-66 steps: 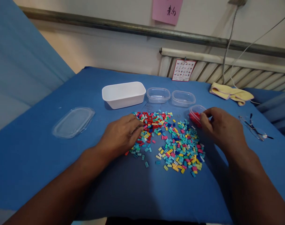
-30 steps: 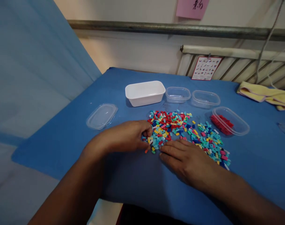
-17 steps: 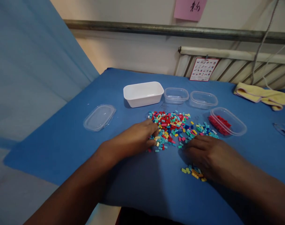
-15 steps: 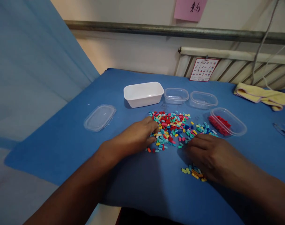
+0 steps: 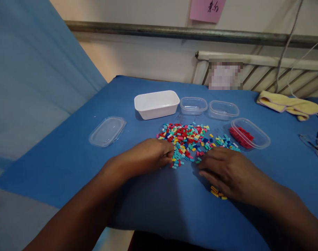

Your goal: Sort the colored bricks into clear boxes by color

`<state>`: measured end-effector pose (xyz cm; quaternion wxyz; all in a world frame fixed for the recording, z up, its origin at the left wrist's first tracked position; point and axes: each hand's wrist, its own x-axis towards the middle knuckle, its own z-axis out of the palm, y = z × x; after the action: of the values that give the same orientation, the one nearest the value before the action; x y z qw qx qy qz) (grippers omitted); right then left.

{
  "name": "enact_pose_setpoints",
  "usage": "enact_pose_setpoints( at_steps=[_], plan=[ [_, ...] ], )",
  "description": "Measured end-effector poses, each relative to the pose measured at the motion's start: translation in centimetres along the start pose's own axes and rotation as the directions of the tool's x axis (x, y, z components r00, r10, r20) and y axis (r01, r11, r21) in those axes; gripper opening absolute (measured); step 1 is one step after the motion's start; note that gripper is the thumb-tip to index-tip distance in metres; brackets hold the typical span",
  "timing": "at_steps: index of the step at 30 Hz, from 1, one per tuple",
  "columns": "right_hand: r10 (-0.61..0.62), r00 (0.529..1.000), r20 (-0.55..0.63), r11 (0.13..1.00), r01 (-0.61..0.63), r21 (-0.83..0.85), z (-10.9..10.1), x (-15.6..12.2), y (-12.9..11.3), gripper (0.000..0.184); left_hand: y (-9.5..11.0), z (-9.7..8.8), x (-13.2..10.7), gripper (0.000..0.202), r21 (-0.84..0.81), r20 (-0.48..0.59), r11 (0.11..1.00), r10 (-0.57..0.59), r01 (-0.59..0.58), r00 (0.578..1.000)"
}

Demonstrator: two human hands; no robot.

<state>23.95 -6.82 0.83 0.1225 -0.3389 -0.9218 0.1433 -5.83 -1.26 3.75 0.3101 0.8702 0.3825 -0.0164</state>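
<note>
from my remote seat, the big blue-covered bench (image 5: pixel 56 167) fills most of the frame. my left hand (image 5: pixel 153 153) sits near the centre, fingers bent at the left edge of a heap; my right hand (image 5: pixel 228 170) arches over bricks right of centre. knuckles hide both fingertips, so i cannot tell how wide either grip is or whether it pinches anything.

next in size come the folded yellow cloth (image 5: pixel 289 104) at upper right and the long white plastic tub (image 5: pixel 159 113), upper centre. beside the tub stand two small see-through plastic containers, one left (image 5: pixel 193 111) and one right (image 5: pixel 223 114). a third see-through container (image 5: pixel 262 136), set askew beyond my right hand, holds red bricks (image 5: pixel 242 137). see-through plastic lids (image 5: pixel 108 131) lie left of centre.

smallest are the toy bricks: a mixed-colour heap (image 5: pixel 186 134) mid-frame, a second mixed patch (image 5: pixel 225 142) partly under my right hand, and a few yellow bricks (image 5: pixel 217 192) just below it. a careless sweep inward could merge the two groups; a knuckle knocking the third container could spill its reds.
</note>
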Motion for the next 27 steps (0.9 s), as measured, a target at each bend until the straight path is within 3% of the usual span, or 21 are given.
enact_pose_setpoints(
  at_steps=[3,6,9,12,19,23,27],
  plan=[
    [0.079,0.983,-0.163,0.997,-0.082,-0.012,1.4,1.7,0.0,0.022,-0.1,0.3,0.3,0.01,0.078,-0.125,0.996,0.06,-0.05,0.99],
    [0.131,0.98,-0.15,0.99,-0.138,-0.036,2.4,3.3,-0.2,0.019,-0.1,1.0,0.4,0.016,0.128,-0.237,0.969,0.235,-0.21,0.943],
    [0.163,0.979,-0.124,0.981,-0.174,-0.086,2.7,3.8,-0.2,0.014,-0.2,1.8,0.9,0.037,0.201,-0.239,0.923,0.372,-0.329,0.897],
    [0.197,0.972,-0.125,0.978,-0.204,-0.043,2.5,3.4,0.2,0.011,-0.6,2.2,1.2,0.034,0.266,-0.223,0.912,0.372,-0.311,0.901],
    [0.238,0.962,-0.133,0.97,-0.227,0.093,2.1,1.8,0.8,0.019,-1.4,1.2,0.8,0.017,0.328,-0.299,0.923,0.304,-0.202,0.905],
    [0.285,0.947,-0.146,0.959,-0.281,0.049,1.9,1.8,0.8,0.019,-1.1,1.2,1.0,0.017,0.344,-0.328,0.919,0.309,-0.192,0.893],
    [0.253,0.96,-0.122,0.966,-0.257,-0.024,2.1,2.2,0.8,0.023,-1.0,1.8,1.4,0.018,0.323,-0.338,0.922,0.322,-0.213,0.884]
  ],
)
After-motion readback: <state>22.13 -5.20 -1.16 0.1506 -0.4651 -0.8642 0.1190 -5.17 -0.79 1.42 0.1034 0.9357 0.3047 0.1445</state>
